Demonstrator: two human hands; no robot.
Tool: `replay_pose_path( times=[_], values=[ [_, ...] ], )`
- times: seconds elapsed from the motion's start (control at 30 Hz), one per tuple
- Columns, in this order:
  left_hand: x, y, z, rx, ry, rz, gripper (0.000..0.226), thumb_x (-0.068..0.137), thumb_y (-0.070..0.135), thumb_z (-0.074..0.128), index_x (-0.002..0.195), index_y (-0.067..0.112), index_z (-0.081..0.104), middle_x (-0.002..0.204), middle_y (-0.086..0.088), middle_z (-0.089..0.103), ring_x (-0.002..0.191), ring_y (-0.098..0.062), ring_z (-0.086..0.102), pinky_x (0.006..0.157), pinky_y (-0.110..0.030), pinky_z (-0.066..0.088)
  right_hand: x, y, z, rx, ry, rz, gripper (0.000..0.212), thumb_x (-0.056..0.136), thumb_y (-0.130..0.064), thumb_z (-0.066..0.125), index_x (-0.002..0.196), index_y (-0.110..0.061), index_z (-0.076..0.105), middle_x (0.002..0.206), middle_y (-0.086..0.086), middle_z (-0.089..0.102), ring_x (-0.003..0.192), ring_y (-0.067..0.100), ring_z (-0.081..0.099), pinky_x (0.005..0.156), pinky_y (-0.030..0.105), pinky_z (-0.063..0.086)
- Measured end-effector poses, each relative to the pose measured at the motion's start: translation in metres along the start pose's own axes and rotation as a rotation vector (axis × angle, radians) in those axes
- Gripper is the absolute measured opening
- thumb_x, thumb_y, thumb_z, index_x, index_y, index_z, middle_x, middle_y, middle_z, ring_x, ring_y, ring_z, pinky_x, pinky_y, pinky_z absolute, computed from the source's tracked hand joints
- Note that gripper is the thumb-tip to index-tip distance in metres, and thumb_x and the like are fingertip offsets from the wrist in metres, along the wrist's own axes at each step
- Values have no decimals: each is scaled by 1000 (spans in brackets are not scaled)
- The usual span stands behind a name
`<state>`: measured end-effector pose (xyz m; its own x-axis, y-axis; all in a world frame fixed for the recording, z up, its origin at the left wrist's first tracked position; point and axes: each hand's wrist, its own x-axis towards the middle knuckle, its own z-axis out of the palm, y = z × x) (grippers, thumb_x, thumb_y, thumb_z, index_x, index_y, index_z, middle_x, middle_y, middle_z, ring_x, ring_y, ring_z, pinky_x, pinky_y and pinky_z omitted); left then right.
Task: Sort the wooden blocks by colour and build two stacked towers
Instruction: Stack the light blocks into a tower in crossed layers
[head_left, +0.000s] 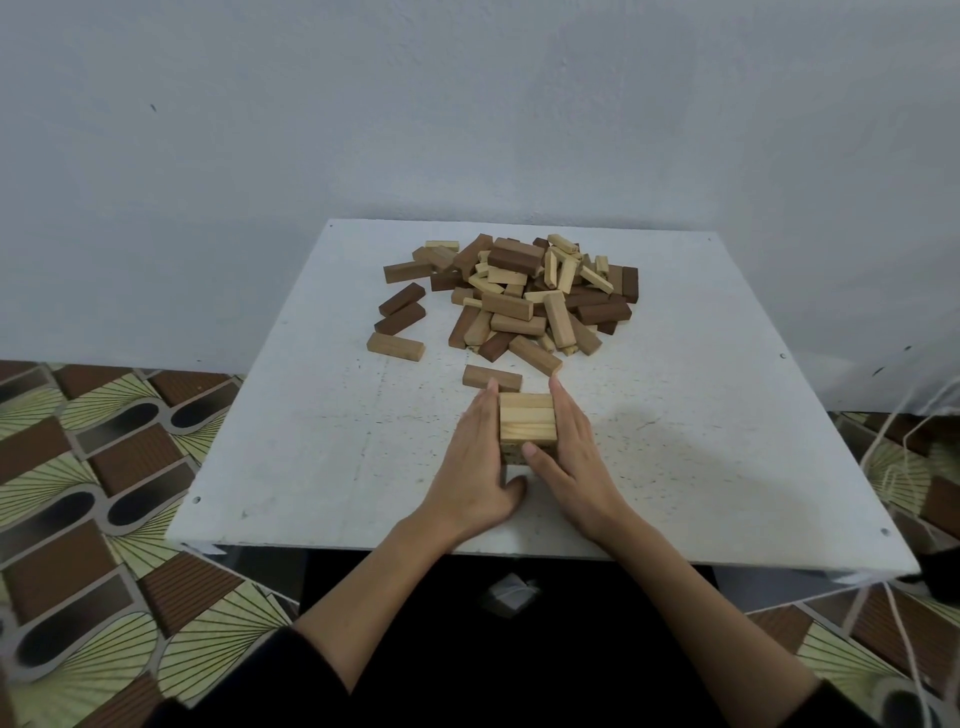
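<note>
The person wears a black long-sleeved top, its sleeves pushed up toward the elbows so that both forearms are bare. The left hand (475, 467) and right hand (569, 457) are bare too, with no gloves, rings, watch or bracelet visible. Fingernails are short and unpainted.

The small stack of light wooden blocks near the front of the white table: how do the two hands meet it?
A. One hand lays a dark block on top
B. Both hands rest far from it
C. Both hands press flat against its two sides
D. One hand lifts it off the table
C: the left hand and the right hand lie with straight fingers against opposite sides of the small stack of light wooden blocks, which stands on the white table.
</note>
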<state>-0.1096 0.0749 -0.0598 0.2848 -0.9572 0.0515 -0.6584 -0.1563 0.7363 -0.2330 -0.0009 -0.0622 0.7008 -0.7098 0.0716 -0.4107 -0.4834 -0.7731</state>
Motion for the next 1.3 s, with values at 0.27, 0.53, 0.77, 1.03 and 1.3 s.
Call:
replay_pose_path(
  times=[0.27, 0.53, 0.77, 1.03, 1.3],
  values=[
    [-3, -5, -9, -166, -34, -53, 104, 82, 17, 68, 151, 22, -10, 157, 6, 4, 142, -4, 5, 117, -32, 16, 0, -4, -10, 111, -60, 12, 107, 70, -68, 44, 149, -20, -9, 157, -9, -7, 139, -1, -4, 114, 28, 5],
    [18, 3, -50, -101, -165, -4, 116, 69, 30, 84, 151, 23, 3, 140, 9, 38, 122, -7, 40, 103, -29, 37, 16, -14, -46, -35, -129, -101, 101, 72, -23, 79, 140, -37, 5, 143, -3, 28, 119, 11, 31, 98, 29, 33],
    [28, 16, -56, -102, -208, 22, 111, 69, 22, 84, 151, 24, 9, 123, 4, 46, 111, -10, 49, 94, -28, 45, 30, -18, -48, -253, -172, -171, 104, 68, -30, 81, 148, -18, 16, 132, 2, 47, 108, 13, 34, 88, 29, 38],
    [28, 17, -55, -77, -188, 40, 105, 73, 14, 80, 151, 23, 10, 114, 4, 49, 104, -9, 52, 89, -23, 45, 33, -14, -45, -252, -157, -194, 93, 70, -17, 78, 145, -17, 23, 121, 1, 53, 98, 11, 33, 79, 24, 33],
    [29, 17, -54, -72, -191, 30, 105, 74, 10, 79, 151, 23, 8, 114, 3, 48, 105, -10, 51, 90, -25, 45, 34, -15, -45, -266, -152, -203, 92, 71, -19, 79, 145, -15, 24, 118, 2, 53, 99, 13, 34, 79, 25, 35]
  ],
)
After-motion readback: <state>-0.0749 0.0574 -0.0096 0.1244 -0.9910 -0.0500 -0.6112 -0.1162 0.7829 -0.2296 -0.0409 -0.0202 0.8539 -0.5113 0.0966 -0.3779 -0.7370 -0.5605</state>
